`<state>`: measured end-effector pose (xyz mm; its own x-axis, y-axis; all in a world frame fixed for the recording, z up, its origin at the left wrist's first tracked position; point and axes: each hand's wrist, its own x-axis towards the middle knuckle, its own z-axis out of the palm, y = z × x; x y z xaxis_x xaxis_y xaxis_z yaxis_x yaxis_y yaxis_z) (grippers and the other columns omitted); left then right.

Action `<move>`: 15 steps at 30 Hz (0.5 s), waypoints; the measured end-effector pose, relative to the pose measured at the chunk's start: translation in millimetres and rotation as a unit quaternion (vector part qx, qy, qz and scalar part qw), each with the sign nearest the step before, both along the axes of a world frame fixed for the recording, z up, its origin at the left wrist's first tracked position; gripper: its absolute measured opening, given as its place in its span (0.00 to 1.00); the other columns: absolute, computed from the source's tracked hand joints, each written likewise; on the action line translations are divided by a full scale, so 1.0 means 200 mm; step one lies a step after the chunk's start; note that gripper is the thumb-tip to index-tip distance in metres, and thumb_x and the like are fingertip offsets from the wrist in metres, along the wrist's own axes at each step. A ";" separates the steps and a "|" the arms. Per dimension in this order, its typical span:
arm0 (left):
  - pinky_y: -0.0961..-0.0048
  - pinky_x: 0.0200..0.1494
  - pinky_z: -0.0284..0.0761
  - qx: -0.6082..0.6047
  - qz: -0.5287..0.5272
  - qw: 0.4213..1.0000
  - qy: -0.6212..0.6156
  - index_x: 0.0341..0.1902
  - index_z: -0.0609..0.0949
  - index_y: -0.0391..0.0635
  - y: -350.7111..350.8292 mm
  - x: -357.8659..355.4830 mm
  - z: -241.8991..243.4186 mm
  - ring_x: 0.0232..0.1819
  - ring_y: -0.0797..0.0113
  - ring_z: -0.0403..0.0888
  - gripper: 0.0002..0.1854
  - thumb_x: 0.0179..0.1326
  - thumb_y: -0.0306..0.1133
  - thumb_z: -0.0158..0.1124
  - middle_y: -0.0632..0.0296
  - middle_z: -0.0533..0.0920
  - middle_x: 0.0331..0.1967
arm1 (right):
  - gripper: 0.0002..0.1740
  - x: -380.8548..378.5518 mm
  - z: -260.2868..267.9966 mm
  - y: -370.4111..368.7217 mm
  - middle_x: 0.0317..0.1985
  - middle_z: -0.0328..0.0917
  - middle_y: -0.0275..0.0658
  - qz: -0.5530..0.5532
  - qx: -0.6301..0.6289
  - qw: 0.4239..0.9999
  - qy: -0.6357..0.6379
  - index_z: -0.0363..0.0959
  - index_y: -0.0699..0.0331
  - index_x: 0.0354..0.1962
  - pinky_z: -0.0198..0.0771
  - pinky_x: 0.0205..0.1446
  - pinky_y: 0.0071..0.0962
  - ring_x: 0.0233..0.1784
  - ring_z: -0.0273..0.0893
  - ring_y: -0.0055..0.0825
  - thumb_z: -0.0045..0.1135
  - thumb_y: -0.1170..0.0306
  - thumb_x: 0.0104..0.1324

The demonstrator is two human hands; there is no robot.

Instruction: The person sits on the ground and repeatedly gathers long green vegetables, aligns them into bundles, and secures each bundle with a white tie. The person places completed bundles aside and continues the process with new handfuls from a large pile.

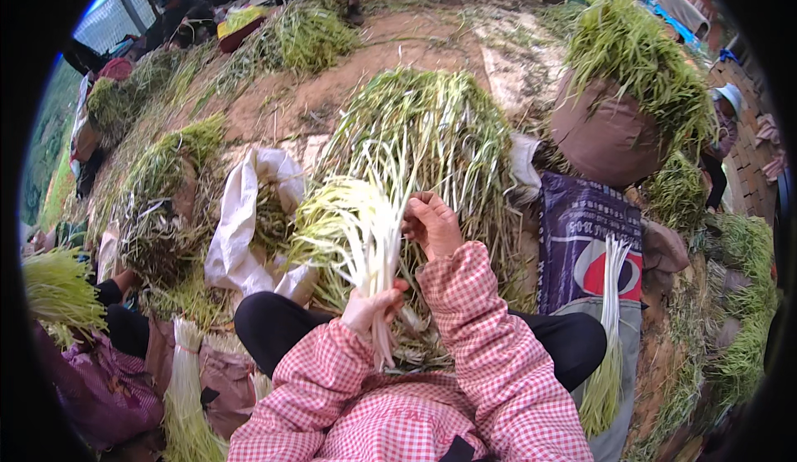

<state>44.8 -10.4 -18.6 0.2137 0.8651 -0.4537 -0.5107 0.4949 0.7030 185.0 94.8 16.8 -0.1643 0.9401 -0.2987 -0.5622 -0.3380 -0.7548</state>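
Note:
My left hand [375, 307] is closed around the pale stems of a bunch of leafy stalks [380, 244], whose yellow-green leaves fan out up and to the left. Just right of the bunch is my right hand [432, 222], its fingers curled with thumb and forefinger close together; whether a thin stalk is between them cannot be told. Before me lies a large heap of long green stalks [436, 119]. A smaller bundle of white-stemmed stalks [612, 325] rests on a dark printed sack [570, 244] to the right.
An open white woven sack [233, 225] stands at left of the heap. A brown bulging sack topped with greens [604, 129] is at upper right. A co-worker in purple [106, 381] sits close at left, near a tied bundle [183, 375]. Other people are farther back.

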 end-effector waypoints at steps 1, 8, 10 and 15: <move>0.85 0.17 0.67 -0.043 0.007 0.999 -0.002 0.42 0.76 0.39 0.01 -0.02 0.01 0.22 0.76 0.74 0.17 0.46 0.27 0.67 0.61 0.79 0.26 | 0.13 0.02 0.03 -0.01 0.31 0.74 0.33 0.016 0.060 0.992 -0.105 0.66 0.62 0.40 0.72 0.33 0.20 0.31 0.73 0.21 0.51 0.62 0.63; 0.86 0.12 0.63 0.053 0.076 0.995 -0.030 0.42 0.74 0.40 0.19 -0.29 0.12 0.13 0.79 0.68 0.18 0.55 0.39 0.63 0.63 0.77 0.21 | 0.26 -0.06 -0.11 -0.40 0.27 0.67 0.34 0.305 0.166 0.932 -0.104 0.60 0.68 0.52 0.65 0.35 0.21 0.29 0.66 0.21 0.42 0.54 0.67; 0.88 0.12 0.62 0.099 0.112 0.987 -0.065 0.42 0.75 0.43 0.26 -0.43 0.19 0.13 0.81 0.67 0.14 0.58 0.40 0.59 0.70 0.73 0.18 | 0.24 -0.03 -0.26 -0.49 0.17 0.57 0.25 0.279 0.186 0.941 -0.056 0.61 0.69 0.52 0.49 0.20 0.16 0.17 0.53 0.12 0.41 0.58 0.68; 0.87 0.14 0.65 0.230 0.188 0.948 -0.117 0.45 0.75 0.39 0.39 -0.75 0.40 0.13 0.85 0.66 0.14 0.62 0.37 0.54 0.71 0.77 0.22 | 0.15 0.10 -0.57 -0.64 0.31 0.72 0.36 0.356 0.120 0.845 -0.381 0.70 0.57 0.47 0.66 0.33 0.25 0.29 0.69 0.22 0.44 0.64 0.66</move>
